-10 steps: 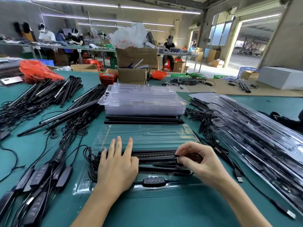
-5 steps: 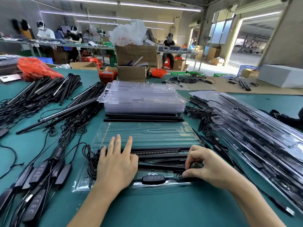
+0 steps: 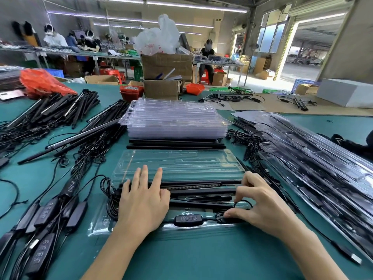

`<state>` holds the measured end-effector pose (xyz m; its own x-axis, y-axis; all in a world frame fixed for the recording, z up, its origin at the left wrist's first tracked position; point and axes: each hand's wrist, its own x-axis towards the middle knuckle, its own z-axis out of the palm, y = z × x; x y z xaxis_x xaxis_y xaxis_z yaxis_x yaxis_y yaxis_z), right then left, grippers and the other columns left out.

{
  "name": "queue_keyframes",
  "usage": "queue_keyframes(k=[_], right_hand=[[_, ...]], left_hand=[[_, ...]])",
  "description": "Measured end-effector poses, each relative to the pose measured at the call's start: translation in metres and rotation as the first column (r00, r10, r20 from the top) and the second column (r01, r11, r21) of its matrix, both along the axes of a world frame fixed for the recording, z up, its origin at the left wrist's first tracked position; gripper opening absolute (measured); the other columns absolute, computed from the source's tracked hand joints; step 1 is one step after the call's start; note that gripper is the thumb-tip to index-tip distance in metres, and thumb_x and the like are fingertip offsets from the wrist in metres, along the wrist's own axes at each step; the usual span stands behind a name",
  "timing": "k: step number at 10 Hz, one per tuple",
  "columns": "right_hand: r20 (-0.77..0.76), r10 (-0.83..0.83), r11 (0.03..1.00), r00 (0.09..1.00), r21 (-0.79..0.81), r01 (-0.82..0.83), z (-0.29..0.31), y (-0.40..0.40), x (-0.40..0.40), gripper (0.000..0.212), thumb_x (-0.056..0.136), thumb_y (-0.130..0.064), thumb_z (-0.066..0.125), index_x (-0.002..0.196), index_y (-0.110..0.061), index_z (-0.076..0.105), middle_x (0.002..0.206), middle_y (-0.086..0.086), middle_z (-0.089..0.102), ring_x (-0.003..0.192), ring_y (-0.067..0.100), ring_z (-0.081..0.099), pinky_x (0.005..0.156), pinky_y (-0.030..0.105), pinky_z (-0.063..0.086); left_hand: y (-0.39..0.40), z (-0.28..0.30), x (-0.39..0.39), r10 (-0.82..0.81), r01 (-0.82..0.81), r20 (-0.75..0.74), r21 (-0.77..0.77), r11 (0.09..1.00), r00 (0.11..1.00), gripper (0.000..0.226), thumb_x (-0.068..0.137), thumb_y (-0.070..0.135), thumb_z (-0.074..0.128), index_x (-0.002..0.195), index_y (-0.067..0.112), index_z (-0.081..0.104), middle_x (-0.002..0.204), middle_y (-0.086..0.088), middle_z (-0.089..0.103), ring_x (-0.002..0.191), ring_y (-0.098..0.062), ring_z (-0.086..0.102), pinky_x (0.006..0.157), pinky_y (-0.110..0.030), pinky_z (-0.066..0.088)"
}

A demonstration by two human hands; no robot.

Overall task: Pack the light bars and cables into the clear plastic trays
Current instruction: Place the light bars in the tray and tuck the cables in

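Observation:
An open clear plastic tray (image 3: 179, 164) lies on the green table in front of me. Black light bars (image 3: 201, 187) lie in its near half, with a black inline controller (image 3: 188, 219) in the front slot. My left hand (image 3: 142, 201) lies flat, fingers straight, pressing on the bars' left end. My right hand (image 3: 260, 203) pinches a small coil of black cable (image 3: 226, 216) at the tray's front right, fingers curled round it.
A stack of empty clear trays (image 3: 173, 120) stands behind, with loose bars (image 3: 175, 144) at its foot. Heaps of bars and cables (image 3: 50, 118) fill the left side, controllers (image 3: 44, 219) near left. Packed trays (image 3: 314, 158) lie at the right. Cardboard boxes (image 3: 165, 65) stand beyond.
My right hand has moved down and toward me with the cable coil, from the bars' right end to the front slot beside the controller. My left hand stays flat on the bars.

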<state>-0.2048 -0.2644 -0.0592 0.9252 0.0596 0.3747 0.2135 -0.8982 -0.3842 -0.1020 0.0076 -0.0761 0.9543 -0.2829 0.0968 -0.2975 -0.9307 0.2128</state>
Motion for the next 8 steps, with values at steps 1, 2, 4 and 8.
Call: queue_keyframes(k=[1,2,4,8], right_hand=[[-0.031,0.014,1.0,0.999,0.001,-0.014,0.003,-0.001,0.0,0.06,0.066,-0.077,0.07,0.06,-0.025,0.042,0.064,-0.011,0.042,0.064,0.009,0.042,0.054,0.024,0.034],[-0.083,-0.012,0.998,0.996,-0.057,0.007,0.006,0.001,-0.001,0.063,0.069,-0.074,0.07,0.056,-0.023,0.036,0.057,-0.009,0.042,0.059,0.01,0.041,0.052,0.025,0.031],[-0.249,-0.119,0.99,0.961,-0.106,0.095,0.007,0.004,-0.005,0.048,0.077,-0.071,0.067,0.07,-0.026,0.05,0.071,-0.008,0.055,0.068,0.006,0.048,0.061,0.026,0.043],[-0.296,-0.145,0.985,0.944,-0.128,0.111,0.009,0.015,-0.007,0.041,0.084,-0.068,0.057,0.077,-0.03,0.041,0.077,-0.01,0.055,0.073,0.006,0.049,0.069,0.031,0.047]], left_hand=[[0.0,0.0,0.0,-0.001,0.001,0.0,0.003,1.0,1.0,0.063,0.1,0.04,0.015,0.159,0.033,-0.006,0.167,-0.006,-0.01,0.154,-0.019,-0.011,0.124,-0.043,-0.002],[0.0,0.0,0.0,0.001,-0.001,0.002,0.005,1.0,1.0,0.063,0.1,0.041,0.015,0.159,0.033,-0.006,0.167,-0.006,-0.01,0.154,-0.019,-0.011,0.124,-0.043,-0.002],[0.0,-0.001,0.001,0.002,-0.002,0.002,0.007,1.0,1.0,0.063,0.1,0.041,0.015,0.159,0.033,-0.005,0.167,-0.007,-0.009,0.154,-0.019,-0.01,0.124,-0.043,-0.001],[0.001,0.002,-0.004,0.005,-0.003,0.026,-0.079,0.997,1.0,0.066,0.099,0.037,0.023,0.159,0.029,-0.004,0.168,-0.007,-0.005,0.154,-0.023,-0.012,0.125,-0.044,0.0]])
